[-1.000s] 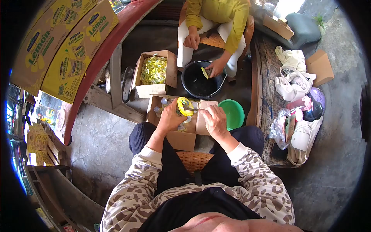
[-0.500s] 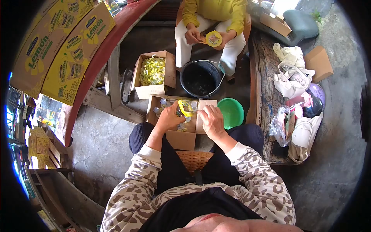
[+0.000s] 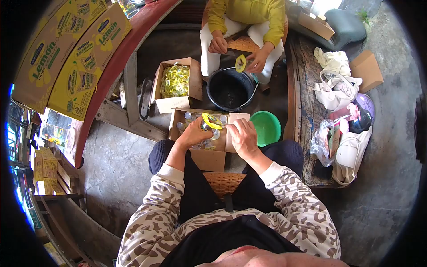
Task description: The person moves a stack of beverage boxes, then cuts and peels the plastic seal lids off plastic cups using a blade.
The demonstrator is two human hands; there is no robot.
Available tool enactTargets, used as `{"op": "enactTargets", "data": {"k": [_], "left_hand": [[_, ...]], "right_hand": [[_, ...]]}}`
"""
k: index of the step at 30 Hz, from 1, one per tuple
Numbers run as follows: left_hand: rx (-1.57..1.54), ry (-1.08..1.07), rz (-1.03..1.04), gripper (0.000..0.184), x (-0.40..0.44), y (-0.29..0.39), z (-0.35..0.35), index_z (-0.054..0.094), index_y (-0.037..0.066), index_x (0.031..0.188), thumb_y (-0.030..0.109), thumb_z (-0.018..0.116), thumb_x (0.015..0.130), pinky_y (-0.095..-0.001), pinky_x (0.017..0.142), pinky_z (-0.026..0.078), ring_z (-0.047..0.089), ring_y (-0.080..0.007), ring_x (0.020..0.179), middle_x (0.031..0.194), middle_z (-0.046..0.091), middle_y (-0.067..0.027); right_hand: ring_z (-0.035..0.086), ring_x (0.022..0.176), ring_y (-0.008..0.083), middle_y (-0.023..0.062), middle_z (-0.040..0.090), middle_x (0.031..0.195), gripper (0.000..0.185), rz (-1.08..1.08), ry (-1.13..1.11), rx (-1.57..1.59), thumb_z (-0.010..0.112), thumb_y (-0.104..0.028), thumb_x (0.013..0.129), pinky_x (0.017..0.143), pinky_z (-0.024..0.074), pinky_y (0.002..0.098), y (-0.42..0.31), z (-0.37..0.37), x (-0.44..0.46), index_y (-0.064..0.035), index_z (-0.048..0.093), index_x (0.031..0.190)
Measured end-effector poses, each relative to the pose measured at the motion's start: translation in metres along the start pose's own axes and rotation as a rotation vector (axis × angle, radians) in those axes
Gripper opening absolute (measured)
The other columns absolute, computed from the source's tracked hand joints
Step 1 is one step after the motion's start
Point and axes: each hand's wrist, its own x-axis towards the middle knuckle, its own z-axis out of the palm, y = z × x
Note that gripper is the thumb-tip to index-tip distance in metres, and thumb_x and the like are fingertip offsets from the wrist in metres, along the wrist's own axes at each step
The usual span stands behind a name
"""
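Observation:
My left hand (image 3: 194, 134) grips a clear plastic cup with a yellow film lid (image 3: 211, 120), tilted so that the lid faces up and right. My right hand (image 3: 243, 139) is closed in a pinch at the cup's right side. A thin tool (image 3: 221, 125) reaches from its fingers to the lid's edge; it is too small to tell its kind. Below both hands is an open cardboard box (image 3: 207, 161) with several clear cups (image 3: 188, 116) inside. Just right of my right hand stands a green plastic basin (image 3: 270, 129).
Across from me, a person in yellow (image 3: 247, 13) holds a yellow-lidded cup (image 3: 240, 63) above a black bucket (image 3: 229, 91). A carton of yellow film scraps (image 3: 194, 82) stands to its left. Bags (image 3: 331, 95) lie on the bench at right; lemon drink cartons (image 3: 89, 60) are stacked left.
My left hand has shifted slightly left and turned the cup's lid more upward. The other person's hands have parted, and their cup has moved down over the bucket.

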Motion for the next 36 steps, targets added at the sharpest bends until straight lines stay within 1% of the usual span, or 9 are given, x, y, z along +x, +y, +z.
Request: {"op": "enactTargets", "data": {"k": [2,6,12,14,18,23,29,33,36], "left_hand": [[-0.16,-0.029,-0.057,0.047,0.0,-0.003,0.001,0.06,0.002,0.114,0.012,0.074,0.071,-0.0291,0.089,0.046,0.059,-0.0151,0.096,0.105,0.066,-0.0067],[-0.134,-0.037,-0.067,0.05,0.0,0.004,0.001,0.06,0.001,0.117,0.014,0.071,0.07,-0.0321,0.09,0.047,0.062,-0.0168,0.097,0.103,0.067,-0.0099],[0.193,0.131,0.085,0.051,-0.004,0.012,0.004,0.06,0.003,0.117,0.015,0.072,0.069,-0.0309,0.086,0.049,0.062,-0.0158,0.087,0.093,0.067,-0.0067],[0.043,0.034,-0.102,0.051,-0.006,0.02,-0.001,0.06,0.003,0.117,0.014,0.071,0.069,-0.0305,0.084,0.049,0.061,-0.015,0.086,0.094,0.067,-0.0058],[-0.16,0.015,-0.055,0.051,-0.004,0.009,-0.001,0.061,0.004,0.117,0.013,0.07,0.068,-0.0298,0.08,0.05,0.061,-0.0139,0.085,0.094,0.067,-0.005],[-0.257,-0.198,-0.136,0.05,0.001,-0.007,0.002,0.061,0.004,0.117,0.012,0.07,0.068,-0.0292,0.086,0.048,0.06,-0.014,0.091,0.099,0.067,-0.0044],[-0.16,-0.016,0.02,0.05,0.0,-0.003,0.003,0.062,0.003,0.117,0.011,0.072,0.069,-0.0298,0.09,0.047,0.061,-0.0143,0.095,0.103,0.068,-0.0061],[-0.123,0.007,-0.02,0.05,-0.003,0.006,0.002,0.062,0.002,0.117,0.011,0.072,0.069,-0.0302,0.092,0.046,0.061,-0.0153,0.097,0.103,0.068,-0.0063],[-0.303,-0.068,-0.002,0.046,0.0,-0.002,0.003,0.062,0.001,0.114,0.01,0.071,0.07,-0.0296,0.087,0.048,0.061,-0.0143,0.093,0.1,0.067,-0.0062]], "right_hand": [[0.054,0.081,0.0204,0.0043,0.053,0.084,0.019,0.003,0.007,0.003,0.063,-0.007,0.074,0.068,0.0424,0.0354,0.0,0.0,0.0,-0.0079,0.064,0.092],[0.054,0.081,0.0205,0.0045,0.053,0.085,0.02,0.009,0.009,-0.004,0.063,-0.007,0.073,0.068,0.0427,0.0353,0.0,-0.002,0.001,-0.0076,0.064,0.093],[0.055,0.081,0.0207,0.0047,0.054,0.086,0.02,-0.025,0.0,-0.006,0.063,-0.007,0.073,0.069,0.0428,0.0351,0.003,0.002,-0.002,-0.0071,0.065,0.093],[0.055,0.081,0.0208,0.0046,0.054,0.085,0.019,-0.027,0.035,0.009,0.063,-0.006,0.074,0.068,0.0427,0.0351,0.005,0.002,0.0,-0.0069,0.066,0.093],[0.055,0.08,0.0208,0.0047,0.053,0.085,0.019,-0.031,0.027,0.012,0.064,-0.005,0.073,0.067,0.0425,0.0351,0.003,0.001,0.001,-0.0069,0.067,0.092],[0.055,0.079,0.0214,0.0051,0.052,0.083,0.02,-0.003,0.023,0.016,0.065,-0.004,0.072,0.067,0.0422,0.0357,0.003,0.005,0.001,-0.0078,0.064,0.091],[0.055,0.08,0.0222,0.0046,0.052,0.083,0.021,0.045,0.027,0.048,0.065,-0.004,0.071,0.068,0.0425,0.036,0.003,-0.004,0.006,-0.009,0.063,0.091],[0.055,0.08,0.022,0.0043,0.053,0.083,0.02,0.03,0.038,0.049,0.066,-0.005,0.07,0.069,0.0425,0.0357,0.007,-0.002,0.004,-0.0094,0.063,0.09],[0.055,0.079,0.0215,0.0041,0.053,0.083,0.018,-0.004,0.055,0.011,0.066,-0.006,0.071,0.068,0.0426,0.0356,0.007,-0.001,0.003,-0.0095,0.063,0.089]]}}
